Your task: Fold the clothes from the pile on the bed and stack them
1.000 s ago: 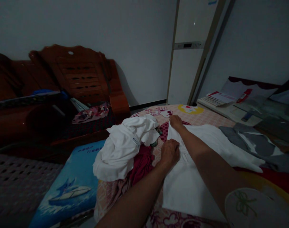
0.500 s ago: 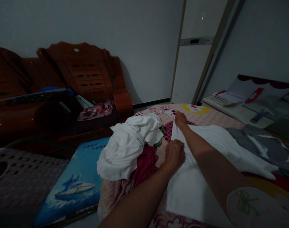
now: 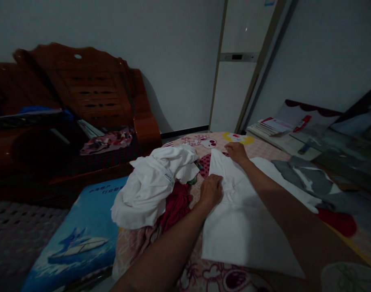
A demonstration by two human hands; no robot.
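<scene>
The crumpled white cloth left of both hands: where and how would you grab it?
I'd probably pinch the raised folds of the crumpled white cloth from above, on the side facing the left hand: it lies bunched, and those ridges offer loose fabric to grasp.

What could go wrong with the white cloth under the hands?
Two things, maybe. The flat white fabric garment has puckers beside the left hand, so creases might get pressed in. And the crumpled white fabric heap sits right at the left edge of the pink patterned fabric cover, so a bump from the left arm could tip it towards the flat blue boat-printed thing beside it.
</scene>
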